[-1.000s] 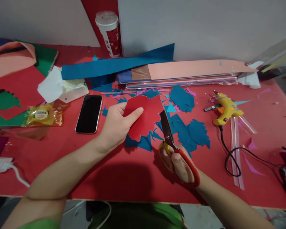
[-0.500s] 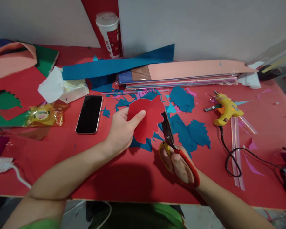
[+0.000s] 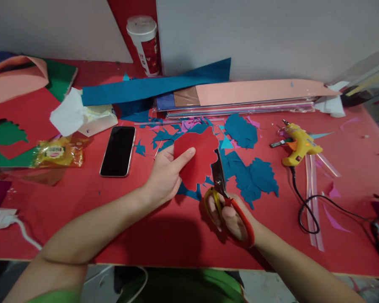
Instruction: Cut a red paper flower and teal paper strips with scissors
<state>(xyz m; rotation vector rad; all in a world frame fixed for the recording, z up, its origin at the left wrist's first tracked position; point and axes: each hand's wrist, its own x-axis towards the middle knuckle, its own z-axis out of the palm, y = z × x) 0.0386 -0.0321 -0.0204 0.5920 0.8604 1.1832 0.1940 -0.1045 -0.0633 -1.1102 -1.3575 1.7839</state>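
Observation:
My left hand (image 3: 166, 174) pinches a red paper cut-out (image 3: 198, 155) with a scalloped edge, thumb on top, holding it just above the red table (image 3: 82, 198). My right hand (image 3: 232, 219) grips scissors (image 3: 222, 189) with one yellow and one red handle. The blades point up and meet the right edge of the red cut-out. Blue paper scraps (image 3: 249, 172) lie under and to the right of the cut-out.
A black phone (image 3: 118, 150) lies left of my hand, beside a yellow snack packet (image 3: 57, 152) and a tissue pack (image 3: 82, 115). A yellow glue gun (image 3: 298, 145) with glue sticks and a black cord sits at right. Paper sheets (image 3: 240, 99) and a cup (image 3: 145, 44) stand at the back.
The red cut-out has been turned and shifted slightly right and down in my left hand. My right hand with the scissors has moved a little left, its blades now at the cut-out's lower right edge.

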